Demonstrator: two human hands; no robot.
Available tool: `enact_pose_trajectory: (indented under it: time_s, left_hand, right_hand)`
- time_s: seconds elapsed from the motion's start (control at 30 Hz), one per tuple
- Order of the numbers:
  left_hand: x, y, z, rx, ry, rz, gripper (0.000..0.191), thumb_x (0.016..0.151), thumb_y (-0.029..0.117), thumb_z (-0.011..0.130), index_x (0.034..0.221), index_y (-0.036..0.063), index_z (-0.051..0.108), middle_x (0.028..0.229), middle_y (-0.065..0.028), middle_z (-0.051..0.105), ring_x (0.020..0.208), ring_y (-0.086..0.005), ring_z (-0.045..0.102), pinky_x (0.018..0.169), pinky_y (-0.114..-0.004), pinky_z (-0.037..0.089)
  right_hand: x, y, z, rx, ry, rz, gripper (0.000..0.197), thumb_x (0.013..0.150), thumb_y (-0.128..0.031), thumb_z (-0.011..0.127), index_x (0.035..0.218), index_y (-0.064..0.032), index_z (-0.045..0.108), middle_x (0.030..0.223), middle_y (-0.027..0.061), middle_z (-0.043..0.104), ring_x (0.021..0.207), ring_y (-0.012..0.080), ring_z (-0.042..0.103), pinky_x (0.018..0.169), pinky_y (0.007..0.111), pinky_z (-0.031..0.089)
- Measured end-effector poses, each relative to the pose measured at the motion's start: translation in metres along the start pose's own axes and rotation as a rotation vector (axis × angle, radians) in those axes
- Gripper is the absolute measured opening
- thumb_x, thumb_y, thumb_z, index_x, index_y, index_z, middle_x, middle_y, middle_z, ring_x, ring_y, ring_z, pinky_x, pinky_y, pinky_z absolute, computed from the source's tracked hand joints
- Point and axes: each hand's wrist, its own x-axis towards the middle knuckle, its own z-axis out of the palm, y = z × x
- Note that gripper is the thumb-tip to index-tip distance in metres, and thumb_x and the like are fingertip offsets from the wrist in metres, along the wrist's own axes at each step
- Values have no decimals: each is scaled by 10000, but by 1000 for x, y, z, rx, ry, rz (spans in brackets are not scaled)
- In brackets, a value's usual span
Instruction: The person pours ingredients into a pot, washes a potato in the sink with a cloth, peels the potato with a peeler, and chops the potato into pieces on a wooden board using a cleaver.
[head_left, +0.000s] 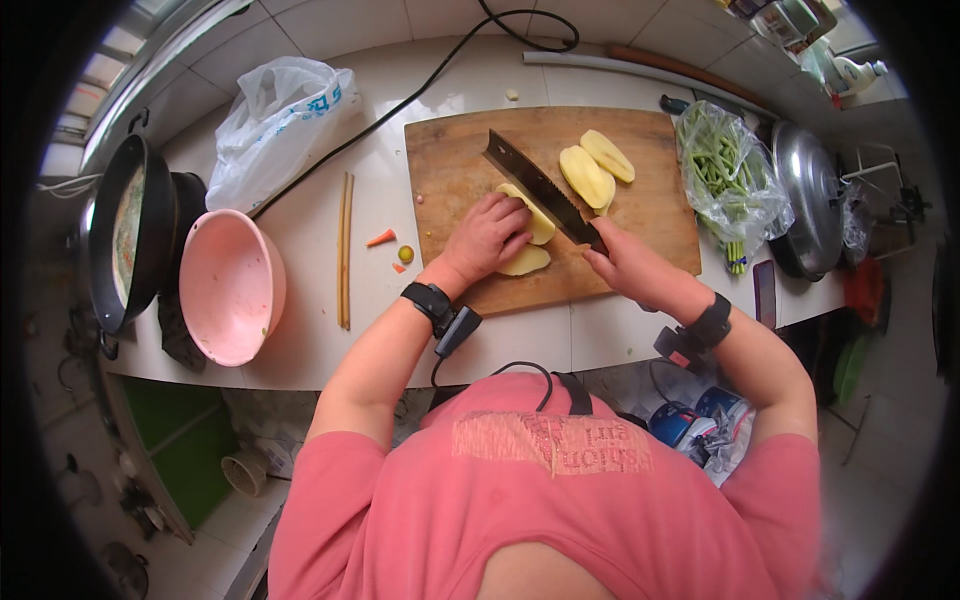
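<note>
My right hand (611, 251) grips the handle of a dark cleaver (541, 187), whose broad blade slants up and left over the wooden cutting board (465, 157). Under the fingers of my left hand (486, 234), a peeled potato piece (538, 219) is pressed to the board, right beside the blade. Whether the edge is in the potato cannot be seen. A flat potato slice (525, 260) lies nearer to me, partly covered by my left hand. Beyond the cleaver, several peeled potato pieces (587, 177) rest at the board's right.
Left of the board lie chopsticks (345, 251) and a carrot end (381, 238). A pink plastic bowl (225, 289), a black wok (124, 232) and a white plastic bag (281, 127) stand farther left. Bagged green beans (720, 165), a phone (764, 292) and a lidded pan (806, 199) are right.
</note>
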Motion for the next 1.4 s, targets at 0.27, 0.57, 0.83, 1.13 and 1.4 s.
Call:
enact_pose_trajectory:
  time_s: [0.27,0.57,0.83,1.13,1.4]
  left_hand:
    - [-1,-2,-1,-10,-33,-22,213,711,142,613,897,50,562,975,-96,545,938,-279,494,811,-355,427]
    - [1,0,0,16,-54,-30,216,722,139,607,912,46,562,991,-95,546,946,-286,491,818,-362,422]
    - [-1,-1,-1,-5,-37,-21,201,707,122,612,885,50,556,960,-96,547,917,-285,494,803,-361,425]
    - [0,0,-3,-14,-20,-43,189,702,125,619,860,46,550,943,-108,536,887,-287,490,790,-359,426]
    - [0,2,-2,-2,-8,-27,174,706,123,615,843,43,545,927,-108,533,877,-289,487,782,-359,428]
  right_hand:
    - [-1,-22,-18,-87,-219,158,205,838,-137,503,880,31,394,756,243,552,714,417,530,629,439,425]
    - [11,27,26,30,-9,25,207,858,-170,501,880,-1,382,747,244,544,711,425,521,625,450,416]
    - [6,-2,-2,1,-99,45,209,849,-152,514,931,0,397,762,209,539,697,375,522,618,411,412]
    - [15,-9,-7,-88,-214,71,214,849,-156,490,898,22,383,753,254,554,732,432,529,636,461,421]
    - [12,26,26,66,-13,-17,212,857,-176,501,902,-4,385,770,239,549,735,423,520,624,445,415]
